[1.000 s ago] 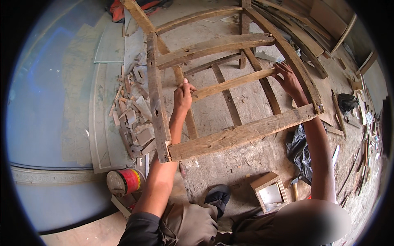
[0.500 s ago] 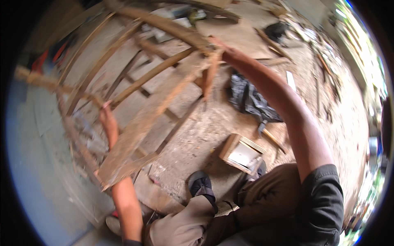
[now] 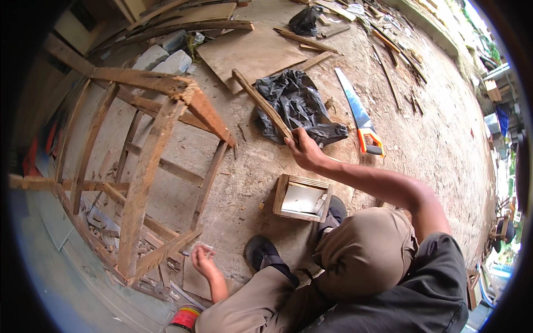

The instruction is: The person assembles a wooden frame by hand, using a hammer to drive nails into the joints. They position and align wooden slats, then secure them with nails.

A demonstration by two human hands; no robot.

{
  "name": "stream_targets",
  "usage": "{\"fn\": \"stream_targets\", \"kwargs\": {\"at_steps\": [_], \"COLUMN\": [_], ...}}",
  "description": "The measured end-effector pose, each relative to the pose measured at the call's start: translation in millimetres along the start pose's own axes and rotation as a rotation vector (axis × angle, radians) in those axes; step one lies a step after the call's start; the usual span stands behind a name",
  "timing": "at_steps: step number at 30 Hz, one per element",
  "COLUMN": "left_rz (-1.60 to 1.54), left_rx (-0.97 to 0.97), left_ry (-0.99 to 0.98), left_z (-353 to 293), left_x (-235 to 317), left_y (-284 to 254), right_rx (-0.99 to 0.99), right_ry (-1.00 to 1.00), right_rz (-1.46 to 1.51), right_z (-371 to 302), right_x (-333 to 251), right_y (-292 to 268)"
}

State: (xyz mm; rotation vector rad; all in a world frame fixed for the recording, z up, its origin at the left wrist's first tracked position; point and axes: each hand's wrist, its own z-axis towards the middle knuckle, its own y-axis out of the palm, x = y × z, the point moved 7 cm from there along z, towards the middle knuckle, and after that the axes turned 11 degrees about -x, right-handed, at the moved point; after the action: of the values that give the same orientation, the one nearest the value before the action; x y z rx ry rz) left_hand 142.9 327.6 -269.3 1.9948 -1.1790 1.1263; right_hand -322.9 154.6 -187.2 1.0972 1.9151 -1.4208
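My right hand is closed around the near end of a narrow wooden strip. The strip slants away to the left over a crumpled black plastic bag. Low at the left, my left hand has its fingers loosely bent and apart, with nothing seen in them. It is beside the lower corner of a rough wooden frame made of several joined bars, which stands tilted on the floor. A small wooden box with a white panel inside sits in front of my feet.
A handsaw with an orange and black handle lies right of the bag. Behind are a plywood sheet, grey blocks and loose planks. A red tin stands by my left leg. Wood scraps litter the far right.
Both hands have left the wooden frame's bars. My right hand now holds the strip over the bag, and my left has drawn back toward my knee. The view has shifted, showing the handsaw fully.
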Motion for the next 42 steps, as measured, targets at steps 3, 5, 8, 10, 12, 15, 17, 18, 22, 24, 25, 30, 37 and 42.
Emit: {"fn": "stream_targets", "kwargs": {"at_steps": [3,5,8,10,12,15,17,18,22,24,25,30,37,42], "left_rz": [0.193,0.372,0.555,0.628,0.78,1.007,1.153,1.157,1.178,1.194,1.18,1.149,1.177,1.205], "left_rx": [-0.244,-0.483,-0.751,-0.863,-0.913,-0.925,-0.852,-0.792,-0.702,-0.675,-0.671,-0.653,-0.702,-0.663], "left_ry": [-0.238,-0.222,-0.062,0.094,0.258,0.581,0.894,0.872,0.863,0.82,0.817,0.733,0.673,0.737], "left_z": [-7.5,-12.4,-21.1,-26.1,-33.1,-41.8,-48.0,-40.1,-20.8,-16.8,-15.6,-9.9,0.4,11.8], "left_x": [-19.1,-4.1,35.9,71.5,106.1,149.2,176.6,182.4,178.8,172.6,170.5,160.4,145.9,146.0], "left_y": [38.2,79.4,144.7,187.3,226.0,270.7,290.4,288.3,291.2,288.9,290.4,282.3,295.0,301.6], "right_rx": [0.061,0.147,0.297,0.334,0.476,0.428,0.118,0.07,0.562,0.473,0.431,0.024,-0.432,0.354], "right_ry": [-0.163,-0.265,-0.408,-0.346,-0.295,-0.069,-0.037,-0.062,-0.196,-0.208,-0.213,-0.514,-0.276,-0.315], "right_rz": [-0.082,-0.186,-0.424,-0.455,-0.461,-0.545,-0.546,-0.555,-0.674,-0.707,-0.724,-0.588,-0.306,-0.443], "right_z": [11.4,12.9,22.9,42.1,55.2,75.3,97.5,107.5,150.4,172.9,182.6,143.7,166.6,214.1], "right_x": [19.5,23.9,12.8,21.3,41.7,90.7,93.9,78.6,75.1,79.1,81.7,60.9,68.0,71.7], "right_y": [7.1,7.2,-18.7,-45.6,-74.9,-94.7,-88.6,-90.2,-129.0,-124.4,-123.5,-7.6,-63.5,-163.2]}}
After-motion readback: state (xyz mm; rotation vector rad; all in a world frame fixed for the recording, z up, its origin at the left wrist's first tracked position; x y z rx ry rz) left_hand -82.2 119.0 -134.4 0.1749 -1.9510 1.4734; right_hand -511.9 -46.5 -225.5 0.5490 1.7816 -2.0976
